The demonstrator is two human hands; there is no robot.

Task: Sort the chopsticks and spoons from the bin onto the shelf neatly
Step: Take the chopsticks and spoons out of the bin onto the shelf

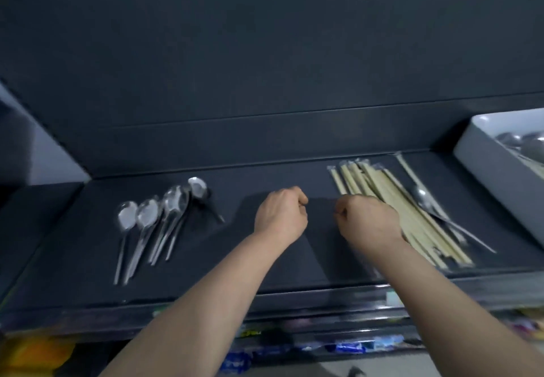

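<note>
Several steel spoons (147, 217) lie side by side on the left of the dark shelf (235, 267), bowls away from me. A pile of wrapped pale chopsticks (382, 188) lies on the right, with a couple of loose spoons (424, 200) against its right side. My left hand (281, 217) hovers over the shelf's middle with curled fingers and nothing visible in it. My right hand (368, 223) is curled the same way, covering the left edge of the chopstick pile; no item shows in its fingers. The frame is blurred.
A white bin (494, 167) stands at the far right of the shelf with more spoons and chopsticks inside. A dark back wall rises behind the shelf. Coloured packets fill the shelf below the front edge.
</note>
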